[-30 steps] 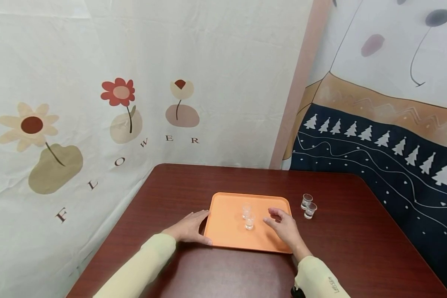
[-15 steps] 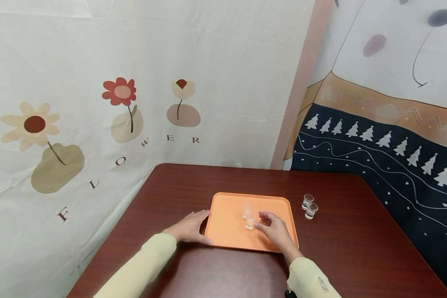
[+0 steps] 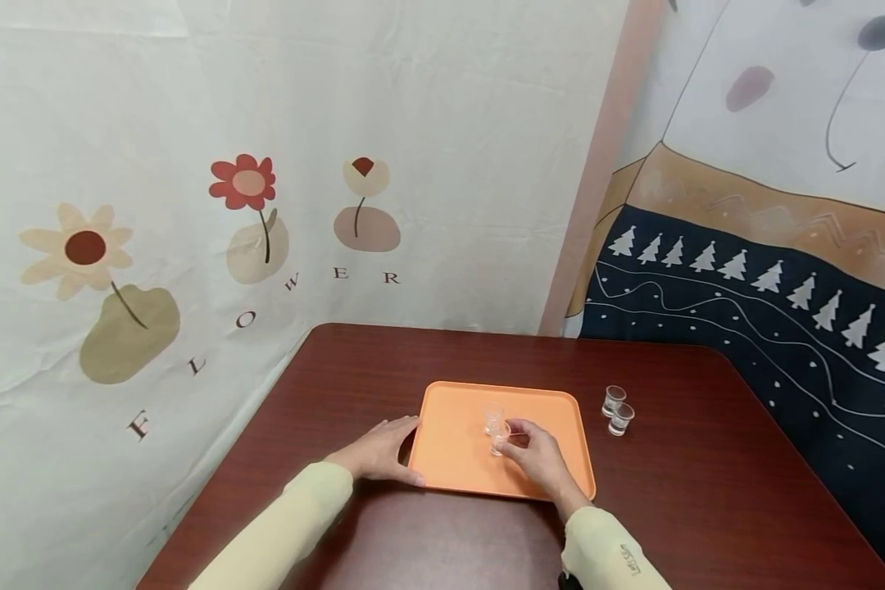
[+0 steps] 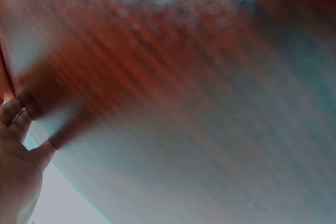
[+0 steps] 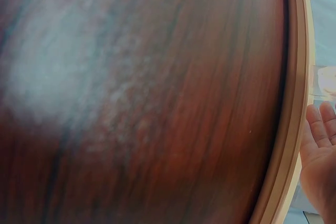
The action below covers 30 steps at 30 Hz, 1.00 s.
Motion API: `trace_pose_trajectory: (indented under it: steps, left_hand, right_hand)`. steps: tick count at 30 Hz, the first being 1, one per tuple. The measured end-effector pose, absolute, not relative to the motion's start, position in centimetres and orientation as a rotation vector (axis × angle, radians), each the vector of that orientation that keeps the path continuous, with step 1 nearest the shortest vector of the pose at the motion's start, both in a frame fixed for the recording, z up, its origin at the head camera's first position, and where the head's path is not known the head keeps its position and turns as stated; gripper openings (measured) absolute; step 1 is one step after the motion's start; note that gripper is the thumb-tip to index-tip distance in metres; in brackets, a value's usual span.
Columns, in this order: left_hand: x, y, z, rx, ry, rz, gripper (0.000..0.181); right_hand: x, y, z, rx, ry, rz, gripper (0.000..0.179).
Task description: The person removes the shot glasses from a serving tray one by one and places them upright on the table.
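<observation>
An orange tray (image 3: 450,467) lies on the table, with two small clear shot glasses on it near the middle. My right hand (image 3: 538,460) reaches over the tray from the right, its thumb and fingers closed around the front shot glass (image 3: 497,451). Just behind stands the other shot glass (image 3: 492,412). My left hand (image 3: 376,451) rests against the tray's left side, fingers at the left edge and thumb at the front corner. The left wrist view catches that hand (image 4: 18,166) at the border; in the right wrist view the right hand (image 5: 320,156) is partly cut off.
Two more shot glasses, a rear one (image 3: 614,399) and a front one (image 3: 622,420), stand close together on the dark red wooden table (image 3: 678,492), right of the tray. A white cloth (image 3: 450,164) with printed flowers hangs behind the table.
My right hand has moved left over the tray, from its right part to the front shot glass, and its fingers have closed around it. The left hand has stayed at the tray's edge.
</observation>
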<state>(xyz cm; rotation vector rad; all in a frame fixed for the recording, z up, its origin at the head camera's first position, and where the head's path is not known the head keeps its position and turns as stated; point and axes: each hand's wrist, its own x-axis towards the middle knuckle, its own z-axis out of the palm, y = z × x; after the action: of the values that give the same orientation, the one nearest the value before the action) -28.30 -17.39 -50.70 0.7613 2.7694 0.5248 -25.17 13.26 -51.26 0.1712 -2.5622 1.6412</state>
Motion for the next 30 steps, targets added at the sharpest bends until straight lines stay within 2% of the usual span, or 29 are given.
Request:
trace_pose_trajectory:
  steps: [13,30]
  left_hand:
    - [-28.2,-17.3,-50.6,0.768,2.772,0.533,0.116]
    - [-28.5,-17.3,-50.8,0.772,2.775,0.526,0.116]
  right_hand:
    - [-25.6,13.1,-51.5,0.172,-2.573,1.596,0.030]
    - [-25.8,14.1,-51.1,0.114,-2.567,1.565,0.026]
